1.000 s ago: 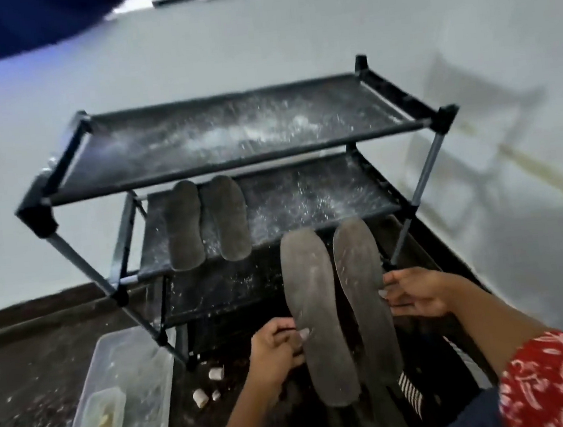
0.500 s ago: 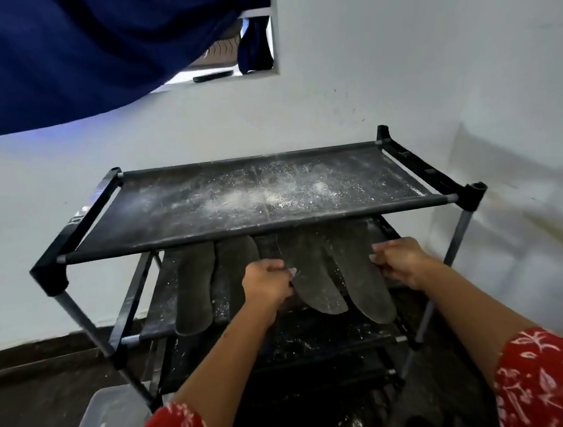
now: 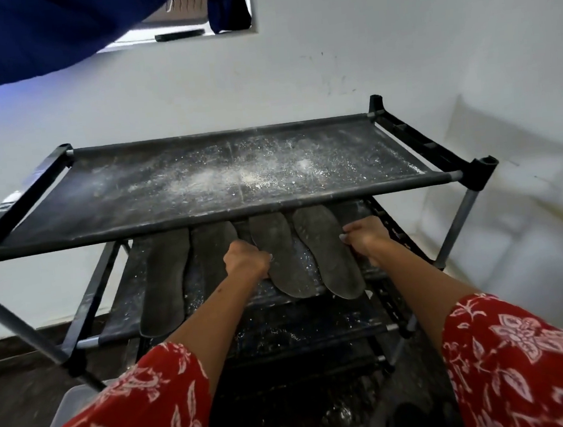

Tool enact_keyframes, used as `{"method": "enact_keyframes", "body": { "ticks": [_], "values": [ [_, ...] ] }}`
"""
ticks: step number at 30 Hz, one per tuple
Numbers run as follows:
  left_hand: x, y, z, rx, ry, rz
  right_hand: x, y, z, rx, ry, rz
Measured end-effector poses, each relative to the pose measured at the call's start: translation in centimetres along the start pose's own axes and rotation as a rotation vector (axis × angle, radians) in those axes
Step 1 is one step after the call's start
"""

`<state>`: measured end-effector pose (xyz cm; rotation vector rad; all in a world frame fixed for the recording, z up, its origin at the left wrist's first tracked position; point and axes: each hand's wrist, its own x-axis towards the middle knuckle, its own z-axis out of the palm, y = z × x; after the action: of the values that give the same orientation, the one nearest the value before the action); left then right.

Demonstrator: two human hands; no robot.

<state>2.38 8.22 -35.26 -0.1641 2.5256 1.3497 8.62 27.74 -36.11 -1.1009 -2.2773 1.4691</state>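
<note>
Two dark grey insoles are in hand at the middle shelf [image 3: 125, 297] of a black rack [image 3: 459, 223], just beneath the top shelf [image 3: 169, 203]. The left insole [image 3: 282, 258] is pinched along its left edge by the left hand [image 3: 247, 261], whose fingers are curled over that edge. The right insole [image 3: 328, 253] is gripped at its right edge by the right hand [image 3: 365, 239], with the fingers curled in the same way. Both insoles are laid toe-inward on the shelf fabric, side by side and almost touching, and their heel ends overhang the front bar. The toe ends are hidden by the top shelf, so it cannot be told how far in they reach.

Each insole is judged to be thin, very light and floppy, so it would be expected to droop if it were lifted by one end. A hold at mid-length on the outer edge, as is used here, is therefore judged the best place. The surfaces look matte and dusty, so little slipping is expected. Breakage is not a concern, though a sharp bend could leave a crease. With the heels past the bar, the insoles could tip forward once let go, so a further push inward is advised.

A second pair of insoles [image 3: 164, 279] lies just beside them to the left and could easily be nudged. White powder [image 3: 221, 177] is scattered over the top shelf.
</note>
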Motion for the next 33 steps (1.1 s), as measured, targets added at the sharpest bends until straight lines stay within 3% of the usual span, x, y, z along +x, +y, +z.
{"method": "enact_keyframes", "body": {
  "ticks": [6,9,14,18,22,25,29,33],
  "values": [
    [-2.4,0.4,-0.7,0.195,0.038,0.073,-1.3,-0.3,-1.0,-0.15,-0.096,-0.052],
    [-4.7,0.9,-1.3,0.213,0.068,0.141,-3.2,-1.0,-2.9,-0.316,-0.128,-0.172],
    [-10.4,1.4,-0.1,0.259,0.205,0.439,-8.2,-0.4,-7.8,-0.552,0.091,-0.542],
    [-15.7,0.4,3.7,0.261,0.129,0.498,-12.3,4.9,-11.3,-0.666,0.175,-0.591],
    [-20.7,-2.1,9.2,0.355,-0.027,0.397,-15.6,13.0,-13.3,-0.773,0.074,-0.44],
    [-24.7,-5.1,13.8,0.451,-0.24,0.256,-17.4,19.0,-14.2,-0.907,-0.059,-0.226],
    [-29.3,-9.7,19.7,0.607,-0.544,0.161,-19.8,25.4,-14.1,-0.872,-0.217,0.105],
    [-32.3,-13.5,24.8,0.648,-0.763,0.148,-21.4,30.9,-13.6,-0.849,-0.359,0.259]
  ]
}}
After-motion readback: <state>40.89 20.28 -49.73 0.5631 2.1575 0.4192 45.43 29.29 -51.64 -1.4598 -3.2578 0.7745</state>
